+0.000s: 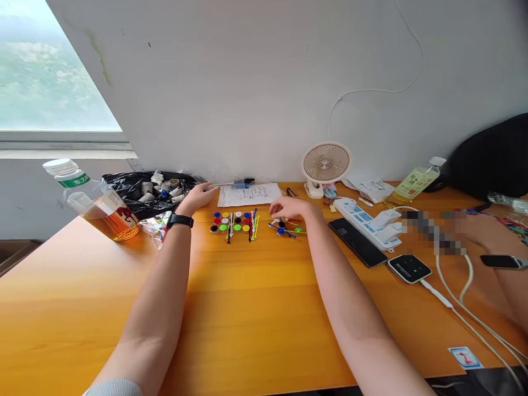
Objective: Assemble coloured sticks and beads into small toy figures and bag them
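My left hand (pixel 198 198) rests at the left edge of a white printed packet (pixel 249 194), its fingers stretched out and holding nothing visible. A dark blue and black tool with a thin shaft (pixel 244 183) lies across that packet, its thin end close to my fingertips. My right hand (pixel 287 208) is closed, fingers bent downward over a loose group of small plastic pieces (pixel 284 231); what lies between the fingertips is hidden. Between the hands, coloured plastic discs (pixel 223 227) sit in rows, with thin plastic sticks (pixel 254 225) laid among and beside them.
On the left are a tilted tea bottle (pixel 113 214) and a black bag of cardboard tubes (pixel 148 192). Rightward stand a fan (pixel 326 163), a power strip (pixel 363 220), a phone (pixel 357 242), a small device (pixel 410 268), another bottle (pixel 416 184) and a co-worker's arm (pixel 495 242).
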